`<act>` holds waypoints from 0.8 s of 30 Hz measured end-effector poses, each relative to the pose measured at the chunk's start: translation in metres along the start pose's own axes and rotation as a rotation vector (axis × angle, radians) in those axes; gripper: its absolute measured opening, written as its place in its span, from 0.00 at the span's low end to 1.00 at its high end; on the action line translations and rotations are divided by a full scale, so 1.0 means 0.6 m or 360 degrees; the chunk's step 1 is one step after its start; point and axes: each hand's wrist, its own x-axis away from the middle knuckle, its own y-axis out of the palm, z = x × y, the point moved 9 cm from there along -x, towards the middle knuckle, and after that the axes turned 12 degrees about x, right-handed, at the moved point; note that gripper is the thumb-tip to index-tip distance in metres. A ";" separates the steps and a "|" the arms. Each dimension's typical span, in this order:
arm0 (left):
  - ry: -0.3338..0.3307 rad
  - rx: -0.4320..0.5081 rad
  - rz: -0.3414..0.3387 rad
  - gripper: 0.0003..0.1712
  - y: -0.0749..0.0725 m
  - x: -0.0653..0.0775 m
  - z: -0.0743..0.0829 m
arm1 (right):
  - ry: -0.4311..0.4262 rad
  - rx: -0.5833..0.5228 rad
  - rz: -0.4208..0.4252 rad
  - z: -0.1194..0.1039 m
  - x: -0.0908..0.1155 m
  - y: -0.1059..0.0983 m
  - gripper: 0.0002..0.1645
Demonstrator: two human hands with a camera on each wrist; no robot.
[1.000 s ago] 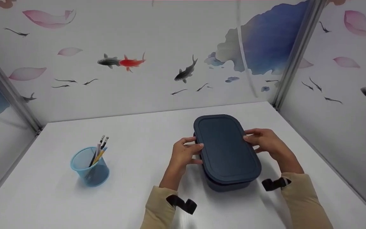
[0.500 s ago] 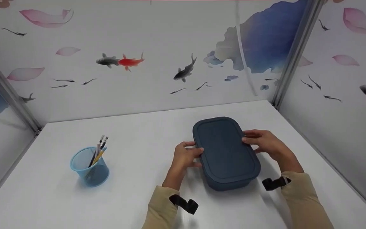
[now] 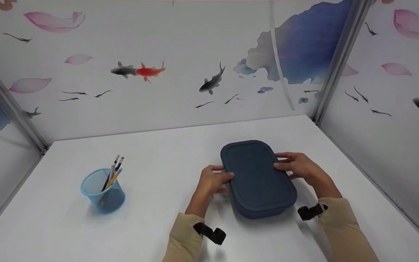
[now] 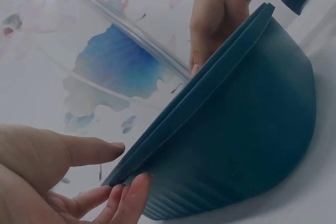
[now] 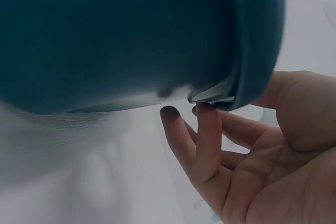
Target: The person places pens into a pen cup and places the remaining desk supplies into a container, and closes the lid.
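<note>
A dark blue rectangular box [image 3: 262, 214] with rounded corners stands on the white table, its matching lid [image 3: 258, 174] lying over the top. On the lid's left edge my left hand [image 3: 211, 180] has its thumb above and fingers below, pinching the rim. My right hand [image 3: 302, 169] holds the opposite edge the same way, farther back. The left wrist view shows the box side [image 4: 247, 119] and the lid's rim [image 4: 194, 98] close up. From the right wrist, fingertips meet the underside of the rim near a shiny strip [image 5: 212, 97]. The inside of the box is hidden.
A light blue mesh pen cup [image 3: 103, 191] with several pencils and pens stands on the left of the white table [image 3: 158, 156]. Printed panels [image 3: 180, 43] with fish and petals enclose the back and sides. Black straps [image 3: 209, 233] sit at both wrists.
The lid's far end has come down and nearer, and the gap under its near end has narrowed. Both hands have kept their hold; the right has shifted slightly nearer and left.
</note>
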 end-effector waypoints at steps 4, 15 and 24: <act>-0.0039 -0.0018 -0.0024 0.33 -0.001 -0.003 -0.005 | -0.0006 0.0015 0.0005 0.000 0.000 0.002 0.44; -0.0054 0.0046 -0.0165 0.41 0.010 -0.011 -0.016 | 0.0028 0.0055 -0.0071 0.005 0.000 0.009 0.45; 0.0039 -0.0014 -0.0238 0.43 0.014 -0.010 -0.010 | -0.0015 0.0279 -0.0487 -0.006 0.048 0.026 0.76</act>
